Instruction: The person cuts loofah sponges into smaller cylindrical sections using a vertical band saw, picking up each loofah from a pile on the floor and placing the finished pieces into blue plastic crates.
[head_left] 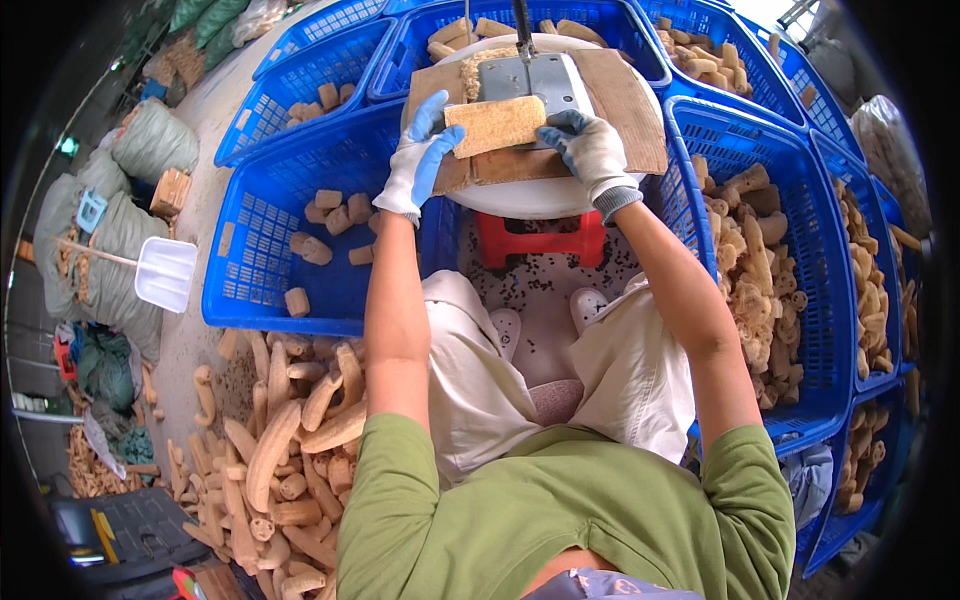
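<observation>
Two gloved hands, left (417, 155) and right (592, 152), each grip closed on loofah slab (496, 124) | cardboard-topped white table (530, 195) | blue crates (290, 240) around

Soft, even daylight fills the scene, brightest at the white round table (540, 195), whose rim looks nearly washed out, and shadows beneath it are faint and diffuse. Around that table the focus is sharp, while the blue crates (290, 230) beside it bow outward under strong fisheye distortion. Farther from the table, the corners fall into black vignette and the detail softens.
</observation>
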